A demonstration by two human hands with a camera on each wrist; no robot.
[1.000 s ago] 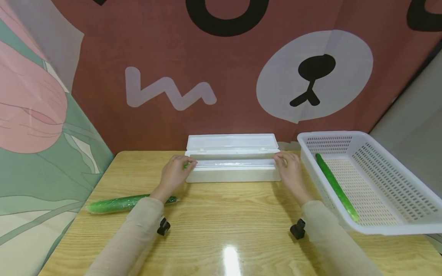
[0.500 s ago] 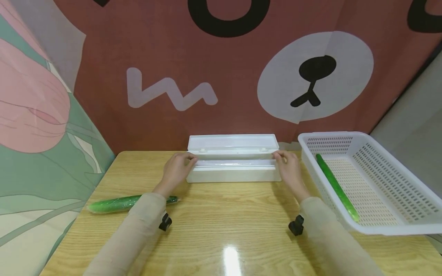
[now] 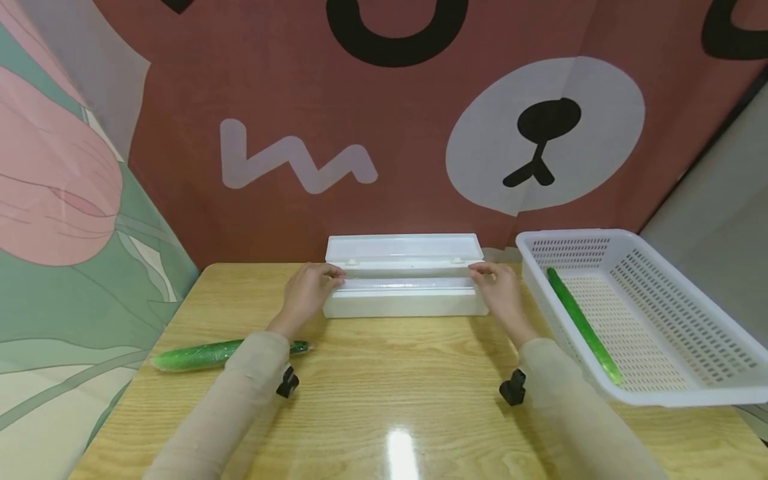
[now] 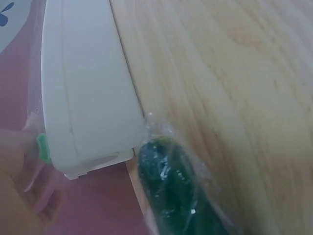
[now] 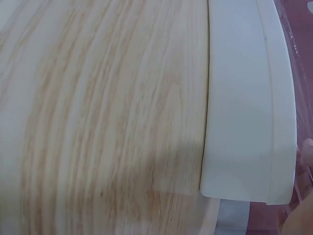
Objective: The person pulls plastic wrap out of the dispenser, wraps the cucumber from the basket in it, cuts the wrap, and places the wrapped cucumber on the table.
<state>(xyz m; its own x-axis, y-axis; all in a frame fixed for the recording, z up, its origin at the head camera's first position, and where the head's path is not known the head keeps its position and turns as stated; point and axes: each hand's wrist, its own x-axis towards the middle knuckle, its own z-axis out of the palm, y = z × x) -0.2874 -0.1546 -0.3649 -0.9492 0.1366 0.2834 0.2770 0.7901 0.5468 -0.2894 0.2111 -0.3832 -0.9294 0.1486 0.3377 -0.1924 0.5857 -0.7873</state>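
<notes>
Both arms reach forward, wrists raised over the near side of the box, with the left hand and right hand facing each other at its two ends. Thumb and fingertips come together on each hand, a narrow pinch on the clear film, which runs between the two grips just above the box's slot. How firmly each pinch bites cannot be told.

Directly below the film is the white box, lying lengthwise from one grip to the other. A small green tab shows at its end, beside the left fingers. Just behind both grips, the box's lid stands raised.

Nearer the person than the left grip, a wrapped cucumber lies crosswise on the wooden table; the left sleeve passes over it and hides part.

To the right of the right grip, a white basket stands near the right sleeve, limiting room on that side. A second cucumber lies inside, along the basket's left wall. Farthest beyond the grips hangs a printed reddish-brown cloth.
</notes>
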